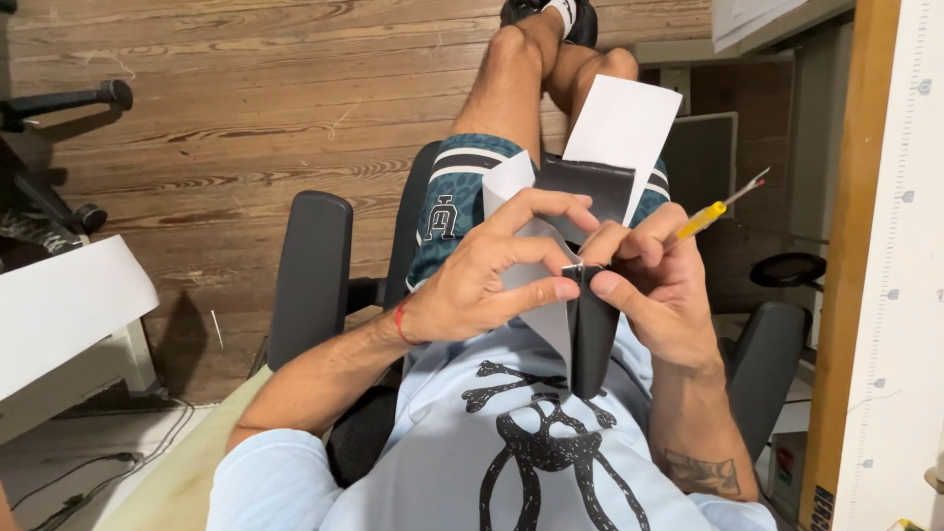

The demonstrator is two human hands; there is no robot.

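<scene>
I see my left hand [492,270] up in front of my chest, thumb and fingertips pinched on the grey side of a folded strip of material [590,329]. My right hand [659,285] meets it from the other side, thumb pressed on the black face of the same strip right at its top corner, so both hands pinch it together, almost touching each other. The strip hangs down from that pinch in front of my light blue shirt [511,433], black outside and grey inside.

In my right hand I also hold a small tool with a yellow handle [703,221], tucked between the fingers; its thin tip points up and to the right, away from the strip.

Just behind my fingers stands more of the material: a black panel [590,187] with white sheets [624,123] rising above and beside it. I cannot tell how these pieces join.

Below the hands are my patterned shorts [462,192] and crossed legs over a wooden floor [246,118]. I sit in a black chair; its armrest [310,275] is on the left. A white board [59,305] lies at the far left, and a pale measuring strip [900,295] runs up the right edge.
</scene>
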